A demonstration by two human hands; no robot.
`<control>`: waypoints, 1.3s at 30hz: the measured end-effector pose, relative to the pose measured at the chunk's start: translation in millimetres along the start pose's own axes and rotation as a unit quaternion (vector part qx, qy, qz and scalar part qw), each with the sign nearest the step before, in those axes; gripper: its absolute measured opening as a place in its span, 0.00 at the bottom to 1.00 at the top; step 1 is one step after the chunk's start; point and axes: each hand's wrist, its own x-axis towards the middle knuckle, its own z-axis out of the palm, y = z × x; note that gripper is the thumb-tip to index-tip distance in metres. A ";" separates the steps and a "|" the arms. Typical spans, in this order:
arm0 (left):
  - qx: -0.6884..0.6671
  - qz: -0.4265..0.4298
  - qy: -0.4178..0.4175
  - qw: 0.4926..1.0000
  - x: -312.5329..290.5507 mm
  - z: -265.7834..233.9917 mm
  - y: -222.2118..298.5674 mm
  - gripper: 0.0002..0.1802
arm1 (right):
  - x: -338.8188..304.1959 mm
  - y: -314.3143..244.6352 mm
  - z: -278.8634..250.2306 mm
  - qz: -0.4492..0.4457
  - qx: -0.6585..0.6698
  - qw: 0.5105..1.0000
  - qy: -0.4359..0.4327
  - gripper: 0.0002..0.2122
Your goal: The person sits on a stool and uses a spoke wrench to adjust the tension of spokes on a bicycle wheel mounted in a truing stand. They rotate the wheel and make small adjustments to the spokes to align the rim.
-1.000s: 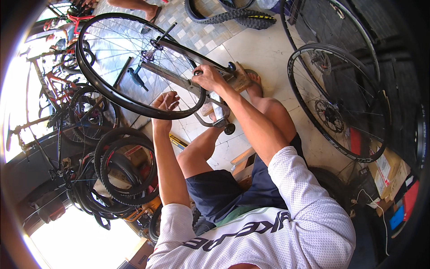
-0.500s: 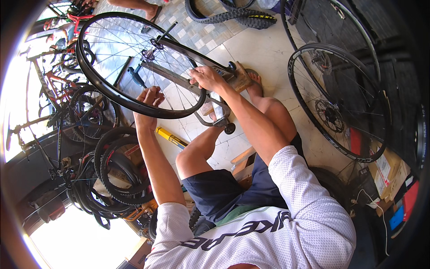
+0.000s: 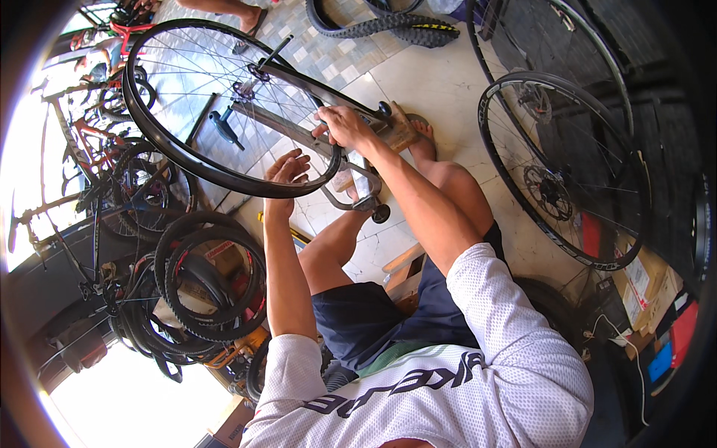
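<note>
A black-rimmed spoked bicycle wheel (image 3: 160, 142) stands in a metal truing stand (image 3: 367, 193) on the tiled floor in front of my bent knees. My left hand (image 3: 287, 168) rests with its fingers spread against the lower right of the rim, holding nothing. My right hand (image 3: 343, 125) is curled around the stand's upper arm, right where the rim passes through it. The wheel's hub (image 3: 246, 88) sits between the stand's arms. My bare right foot (image 3: 424, 134) rests beside the wooden base of the stand.
A second wheel with a disc rotor (image 3: 553, 187) leans at the right, another behind it. A pile of tyres (image 3: 209, 284) lies at my lower left, bicycles (image 3: 82, 157) beyond. A knobby tyre (image 3: 388, 22) lies ahead. Cardboard boxes (image 3: 642, 284) stand at the right. Another person's foot (image 3: 250, 19) shows at the top.
My left hand slid left along the rim, then came back right to where it began. My right hand stayed on the stand.
</note>
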 end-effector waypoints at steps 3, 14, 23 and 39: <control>-0.020 -0.015 -0.034 0.999 11.4 -5.1 -10.7 0.18 | 1.8 3.4 0.8 -0.011 -0.036 0.999 -0.007 0.18; -0.032 -0.037 -0.054 0.997 27.9 1.8 -24.0 0.17 | -2.7 4.8 1.1 -0.033 -0.232 0.972 -0.016 0.15; 0.035 0.013 0.006 0.999 4.4 12.4 -6.1 0.12 | -5.7 3.1 -1.6 -0.037 -0.239 0.970 0.003 0.14; 0.084 0.076 0.031 0.993 -35.9 3.9 83.6 0.18 | -5.3 10.0 0.2 0.006 -0.270 0.962 -0.039 0.15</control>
